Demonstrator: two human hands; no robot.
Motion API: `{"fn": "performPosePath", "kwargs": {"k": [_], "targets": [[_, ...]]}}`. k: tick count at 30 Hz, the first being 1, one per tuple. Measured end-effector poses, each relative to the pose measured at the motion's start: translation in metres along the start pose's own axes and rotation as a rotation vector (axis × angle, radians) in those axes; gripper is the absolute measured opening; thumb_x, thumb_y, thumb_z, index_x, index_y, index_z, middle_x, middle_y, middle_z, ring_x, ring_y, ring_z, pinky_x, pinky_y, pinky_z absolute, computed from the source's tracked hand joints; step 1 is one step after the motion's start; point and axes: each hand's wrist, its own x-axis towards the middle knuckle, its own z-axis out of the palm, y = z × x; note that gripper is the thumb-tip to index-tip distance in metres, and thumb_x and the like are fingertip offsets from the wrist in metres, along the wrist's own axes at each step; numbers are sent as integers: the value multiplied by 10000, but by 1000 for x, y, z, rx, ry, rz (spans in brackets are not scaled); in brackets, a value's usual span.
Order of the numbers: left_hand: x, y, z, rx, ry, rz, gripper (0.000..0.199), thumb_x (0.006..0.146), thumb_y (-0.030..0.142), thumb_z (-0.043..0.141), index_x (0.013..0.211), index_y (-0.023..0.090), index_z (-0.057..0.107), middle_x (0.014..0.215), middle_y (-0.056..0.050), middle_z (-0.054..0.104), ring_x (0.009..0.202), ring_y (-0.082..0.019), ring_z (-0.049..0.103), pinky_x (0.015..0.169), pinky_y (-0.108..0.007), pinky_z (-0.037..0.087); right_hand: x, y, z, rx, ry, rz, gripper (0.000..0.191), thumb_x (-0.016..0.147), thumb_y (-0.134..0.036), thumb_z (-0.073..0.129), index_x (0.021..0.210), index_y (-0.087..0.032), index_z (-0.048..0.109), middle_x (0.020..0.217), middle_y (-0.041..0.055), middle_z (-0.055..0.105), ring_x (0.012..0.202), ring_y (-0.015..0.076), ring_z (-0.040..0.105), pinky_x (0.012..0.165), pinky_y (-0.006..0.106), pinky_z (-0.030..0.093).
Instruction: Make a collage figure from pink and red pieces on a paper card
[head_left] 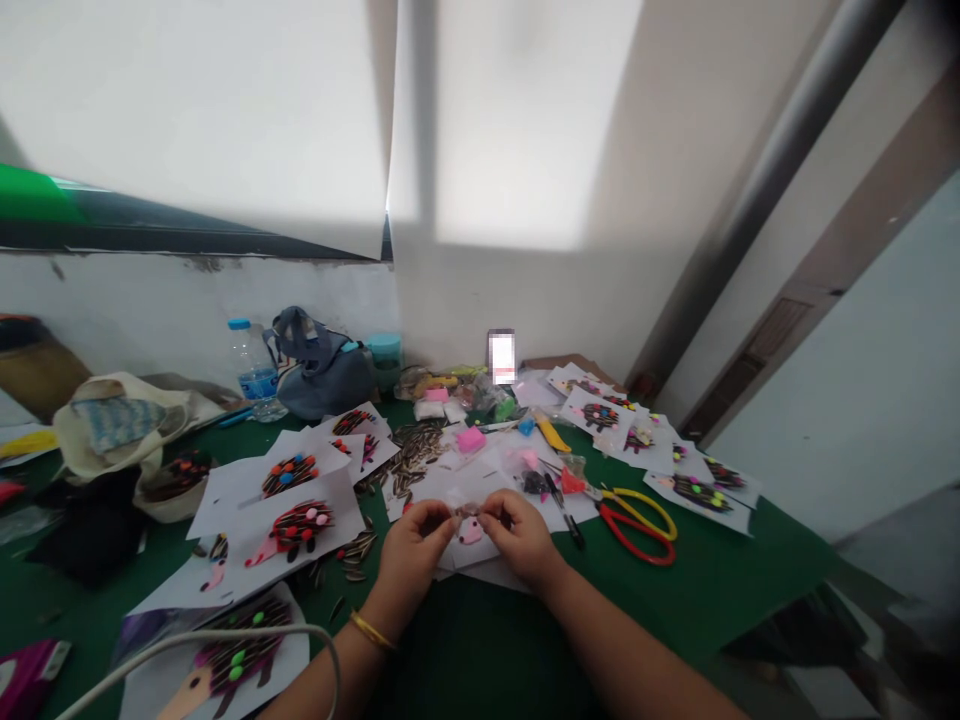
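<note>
My left hand (421, 545) and my right hand (519, 532) meet over white paper (450, 487) at the table's front edge. Thumb and forefinger of each are pinched together on something small between them, too small to make out. Just below the fingertips lies a pink clay shape (470, 531) with dark dots. Striped sunflower seeds (412, 455) are heaped beyond my left hand. A pink clay block (471, 440) rests on the paper's far part. To the right are a black pen (564, 510) and scissors (637, 525) with red and yellow handles.
Papers with seed-and-clay hedgehogs lie at left (300, 525) and right (701, 492). A cable (225, 632) curves near my left forearm. Behind stand a water bottle (253, 365), a blue-grey bag (319, 375) and a lit phone (502, 357). A cloth bag (116, 425) sits at left.
</note>
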Motion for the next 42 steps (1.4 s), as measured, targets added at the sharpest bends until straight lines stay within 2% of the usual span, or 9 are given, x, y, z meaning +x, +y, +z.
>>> {"fn": "performPosePath", "kwargs": {"k": [5, 15, 17, 22, 29, 32, 36, 38, 42], "targets": [[-1, 2, 0, -121, -57, 61, 291, 686, 330, 746, 938, 185, 759, 942, -60, 729, 920, -228, 653, 868, -336, 494, 2, 4, -2, 19, 30, 44, 118, 838, -288, 580, 767, -197, 602, 687, 0, 585, 651, 153, 525, 621, 263, 397], [-4, 6, -6, -108, 9, 249, 331, 788, 356, 715, 1090, 222, 730, 971, -42, 636, 934, -191, 592, 853, -298, 471, -1, 2, -1, 57, -31, 47, 116, 844, -281, 581, 773, -197, 619, 693, 2, 599, 663, 152, 553, 625, 262, 422], [-3, 8, -7, -48, -5, 278, 325, 794, 351, 705, 1094, 227, 730, 931, -38, 637, 905, -191, 598, 850, -305, 474, -1, 5, 0, 116, -38, 74, 105, 843, -299, 596, 846, -198, 623, 728, 5, 615, 664, 151, 571, 615, 260, 436], [-4, 6, -5, 79, -66, 301, 270, 791, 357, 680, 1020, 239, 760, 908, -49, 678, 881, -213, 640, 843, -332, 501, -1, 7, 2, 332, -105, 111, 284, 854, -396, 609, 1069, -210, 598, 842, 24, 672, 733, 173, 657, 680, 293, 506], [-6, 3, 2, 63, -189, 121, 281, 747, 366, 694, 980, 231, 774, 1028, -50, 761, 1007, -265, 678, 945, -376, 494, -1, 2, 1, 268, -63, 165, 241, 839, -426, 621, 847, -185, 619, 678, -5, 629, 577, 134, 603, 559, 246, 482], [-6, 6, 2, 18, -194, 22, 323, 703, 399, 725, 953, 201, 775, 979, -53, 771, 951, -267, 690, 877, -346, 515, -2, 2, 0, 241, -81, 158, 226, 848, -404, 606, 804, -182, 614, 654, -11, 620, 547, 121, 585, 527, 229, 460], [-6, 10, 0, -7, -99, -73, 298, 664, 451, 745, 745, 164, 749, 723, -41, 749, 714, -220, 672, 667, -283, 504, -2, 0, 0, 270, -105, 147, 197, 831, -377, 614, 802, -184, 635, 664, -4, 640, 554, 127, 596, 532, 235, 465], [-5, 11, 0, -51, -75, -86, 305, 678, 463, 738, 695, 159, 726, 673, -32, 726, 674, -199, 652, 652, -272, 490, -2, -3, 1, 315, -136, 151, 187, 800, -368, 652, 854, -189, 649, 723, 9, 672, 617, 149, 637, 581, 255, 495], [-5, 15, 1, -216, -95, -102, 374, 696, 456, 745, 905, 147, 755, 756, -49, 743, 782, -217, 668, 794, -318, 501, -2, -6, 2, 311, -166, 154, 187, 810, -347, 649, 909, -188, 646, 779, 26, 696, 698, 172, 672, 639, 273, 513]]}}
